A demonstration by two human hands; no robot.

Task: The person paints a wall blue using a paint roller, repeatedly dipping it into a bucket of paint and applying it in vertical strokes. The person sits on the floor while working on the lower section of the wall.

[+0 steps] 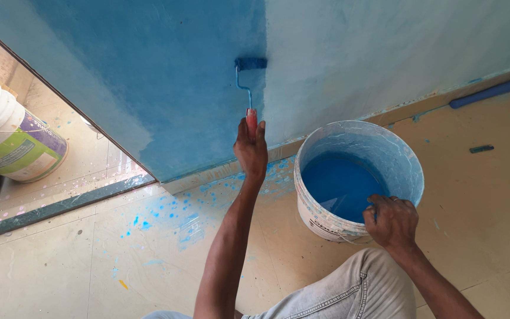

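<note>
A view from above, looking down at a person crouched on a tiled floor (491, 195) in front of a wall (385, 53).

The person's left hand (251, 147) reaches forward with the arm nearly straight, the forearm running up from the bottom edge toward the wall. Its grip is closed around the red handle of a small paint roller (250, 64), fingers wrapped tight and knuckles facing the camera. The roller's blue sleeve lies flat against the wall, above the hand, right at the edge where fresh blue paint meets the pale unpainted part. The blue area spreads to the left of the roller; the pale area lies to its right.

The right hand (392, 221) rests on the near rim of a white paint bucket (326, 218), the arm bent and coming in from the lower right corner. Its grip is curled over the rim, holding the bucket. The bucket stands on the floor just right of the left forearm, close to the wall's foot, and holds blue paint.

Blue paint splatters (166, 212) dot the floor left of the bucket. A knee in light grey trousers (349, 289) shows below the bucket. Far left of the bucket, past a doorway edge, stands a second bucket (13, 139) with a green and purple label. A blue rod (494, 90) lies along the wall's foot, up and right of the bucket.
</note>
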